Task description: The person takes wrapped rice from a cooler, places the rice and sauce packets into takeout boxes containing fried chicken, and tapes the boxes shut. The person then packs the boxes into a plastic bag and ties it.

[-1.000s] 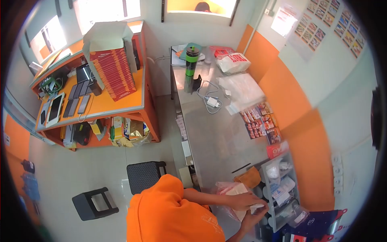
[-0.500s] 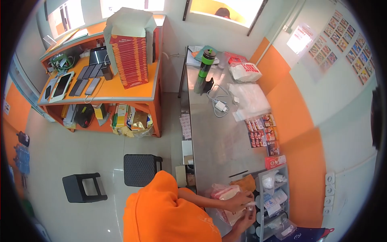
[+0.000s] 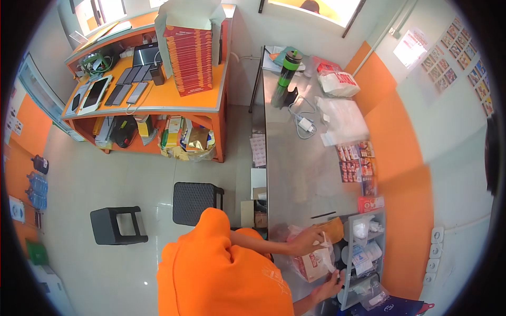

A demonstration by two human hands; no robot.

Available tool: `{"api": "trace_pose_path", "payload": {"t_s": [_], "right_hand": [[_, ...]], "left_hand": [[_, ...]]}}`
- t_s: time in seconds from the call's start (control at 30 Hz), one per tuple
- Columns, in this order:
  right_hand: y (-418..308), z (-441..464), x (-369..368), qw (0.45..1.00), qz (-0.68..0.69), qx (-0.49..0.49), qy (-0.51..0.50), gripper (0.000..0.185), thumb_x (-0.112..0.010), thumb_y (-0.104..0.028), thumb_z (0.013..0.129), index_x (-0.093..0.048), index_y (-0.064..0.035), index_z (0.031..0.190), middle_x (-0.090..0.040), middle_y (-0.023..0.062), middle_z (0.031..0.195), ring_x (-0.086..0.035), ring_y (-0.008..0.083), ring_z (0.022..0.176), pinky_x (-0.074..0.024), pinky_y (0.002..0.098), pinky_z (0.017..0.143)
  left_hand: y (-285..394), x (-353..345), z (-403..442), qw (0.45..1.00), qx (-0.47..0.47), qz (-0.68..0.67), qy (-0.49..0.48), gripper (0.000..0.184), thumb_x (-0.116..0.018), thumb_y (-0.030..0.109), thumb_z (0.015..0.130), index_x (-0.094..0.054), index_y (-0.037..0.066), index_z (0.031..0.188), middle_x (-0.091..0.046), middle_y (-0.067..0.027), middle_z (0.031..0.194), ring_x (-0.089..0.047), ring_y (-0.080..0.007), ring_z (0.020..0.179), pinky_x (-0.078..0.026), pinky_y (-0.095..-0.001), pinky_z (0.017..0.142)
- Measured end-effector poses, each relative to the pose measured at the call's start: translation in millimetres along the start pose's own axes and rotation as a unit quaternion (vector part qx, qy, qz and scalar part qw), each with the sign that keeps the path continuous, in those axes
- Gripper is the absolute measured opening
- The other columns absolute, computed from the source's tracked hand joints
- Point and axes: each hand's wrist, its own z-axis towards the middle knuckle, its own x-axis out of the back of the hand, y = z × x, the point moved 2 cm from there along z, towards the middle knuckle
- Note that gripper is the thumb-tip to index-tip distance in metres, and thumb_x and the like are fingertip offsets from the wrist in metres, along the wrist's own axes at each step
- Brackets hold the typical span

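Observation:
A clear plastic bag [image 3: 296, 262] with a white and red package [image 3: 315, 264] inside sits at the near end of the metal table. My left hand [image 3: 305, 242] is closed on the upper part of the bag, its fingers pinching the plastic. Below and to the right, my right hand [image 3: 330, 285] grips the other side of the bag. A whitish twisted strip of plastic [image 3: 327, 253] stretches between the two hands. Just beyond my left hand lies a brown pouch [image 3: 332, 230].
A grey organizer [image 3: 347, 263] with packets stands right of the bag. The metal table [image 3: 295, 195] holds a green-black bottle [image 3: 287, 71], a charger [image 3: 305, 124], plastic bags and menu cards. Two black stools [image 3: 196, 203] stand on the floor. An orange desk [image 3: 158, 105] bears phones and stacked red boxes.
My hands have moved apart, drawing the plastic out between them, and the package shows more. The camera view has shifted, so the room appears displaced.

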Motion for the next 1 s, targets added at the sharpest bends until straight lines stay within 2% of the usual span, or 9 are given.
{"api": "trace_pose_path", "payload": {"t_s": [0.13, 0.2, 0.33, 0.4, 0.63, 0.77, 0.83, 0.9, 1.0], "right_hand": [[-33.1, -11.0, -23.8, 0.999, -0.009, 0.028, -0.043, 0.039, -0.071, -0.008, 0.091, -0.058, -0.0001, 0.127, -0.065, 0.0145, 0.107, -0.062, 0.0213, 0.096, -0.0512, 0.0332, 0.088], [-26.6, -10.7, -35.7, 0.987, -0.04, 0.074, -0.138, 0.04, -0.071, -0.001, 0.088, -0.058, 0.0017, 0.126, -0.064, 0.0139, 0.11, -0.062, 0.0213, 0.098, -0.0512, 0.0344, 0.089], [-10.6, -7.1, -33.6, 0.979, -0.132, 0.125, -0.09, 0.035, -0.067, 0.004, 0.089, -0.06, 0.0033, 0.123, -0.064, 0.0113, 0.11, -0.062, 0.0216, 0.099, -0.0508, 0.0344, 0.088], [-14.8, -7.4, -31.7, 0.979, -0.151, 0.11, -0.078, 0.034, -0.065, 0.003, 0.09, -0.06, 0.0034, 0.124, -0.064, 0.0116, 0.109, -0.062, 0.0211, 0.099, -0.051, 0.0343, 0.087], [-2.2, -3.0, -37.8, 0.988, -0.107, 0.089, -0.062, 0.029, -0.063, 0.002, 0.091, -0.063, 0.0047, 0.121, -0.068, 0.0133, 0.108, -0.066, 0.0208, 0.096, -0.0537, 0.033, 0.083], [3.5, 5.6, -36.5, 0.974, -0.196, 0.109, -0.036, 0.023, -0.062, 0.001, 0.093, -0.065, 0.0075, 0.115, -0.069, 0.0146, 0.107, -0.067, 0.0215, 0.098, -0.0557, 0.033, 0.084], [-4.4, 2.1, -38.3, 0.976, -0.183, 0.108, -0.049, 0.022, -0.062, -0.002, 0.094, -0.064, 0.0103, 0.112, -0.069, 0.0155, 0.107, -0.067, 0.0226, 0.097, -0.0556, 0.0351, 0.087], [-2.6, 0.3, -37.7, 0.994, -0.02, 0.087, -0.069, 0.022, -0.064, -0.008, 0.096, -0.064, 0.0105, 0.108, -0.068, 0.0169, 0.11, -0.066, 0.0241, 0.1, -0.0543, 0.0361, 0.091], [6.4, 7.5, -31.1, 0.993, 0.071, 0.022, -0.091, 0.028, -0.064, -0.012, 0.098, -0.06, 0.0101, 0.115, -0.065, 0.0173, 0.116, -0.064, 0.0247, 0.106, -0.0525, 0.0368, 0.095]], "left_hand": [[26.2, -9.6, 12.4, 0.998, 0.0, 0.005, -0.055, 0.025, -0.074, 0.024, 0.088, -0.068, 0.0, 0.09, -0.065, -0.012, 0.091, -0.064, -0.0264, 0.084, -0.049, -0.038, 0.072], [23.1, -25.2, 14.3, 0.988, 0.083, -0.042, -0.122, 0.026, -0.075, 0.022, 0.087, -0.067, -0.001, 0.095, -0.066, -0.0121, 0.087, -0.064, -0.0238, 0.074, -0.051, -0.0351, 0.066], [37.9, -9.6, 15.2, 0.955, 0.123, -0.173, -0.207, 0.032, -0.078, 0.022, 0.084, -0.07, -0.001, 0.104, -0.071, -0.0115, 0.088, -0.07, -0.0194, 0.083, -0.055, -0.0301, 0.073], [18.2, -17.8, 8.4, 0.948, 0.031, -0.253, -0.191, 0.032, -0.076, 0.022, 0.086, -0.071, 0.0, 0.108, -0.072, -0.0089, 0.086, -0.07, -0.0162, 0.081, -0.054, -0.0288, 0.071], [6.7, -12.4, 11.2, 0.971, 0.008, -0.154, -0.181, 0.029, -0.07, 0.013, 0.087, -0.07, -0.001, 0.112, -0.07, -0.012, 0.09, -0.068, -0.0192, 0.084, -0.054, -0.0305, 0.075], [0.0, -34.2, 9.8, 0.969, 0.047, -0.136, -0.202, 0.023, -0.074, 0.016, 0.082, -0.066, -0.002, 0.094, -0.066, -0.0126, 0.082, -0.063, -0.0201, 0.075, -0.049, -0.0341, 0.067], [1.4, -34.1, 9.4, 0.967, 0.007, -0.154, -0.204, 0.022, -0.074, 0.015, 0.082, -0.065, -0.003, 0.091, -0.064, -0.0122, 0.079, -0.063, -0.0215, 0.074, -0.049, -0.0341, 0.068], [3.1, -25.0, 9.8, 0.969, -0.021, -0.126, -0.21, 0.021, -0.073, 0.015, 0.083, -0.065, -0.003, 0.092, -0.064, -0.0122, 0.079, -0.063, -0.0221, 0.074, -0.049, -0.034, 0.069], [14.8, -5.7, 13.7, 0.968, -0.094, -0.116, -0.201, 0.019, -0.07, 0.013, 0.084, -0.065, -0.004, 0.092, -0.064, -0.0123, 0.079, -0.063, -0.0231, 0.075, -0.05, -0.034, 0.07]]}}
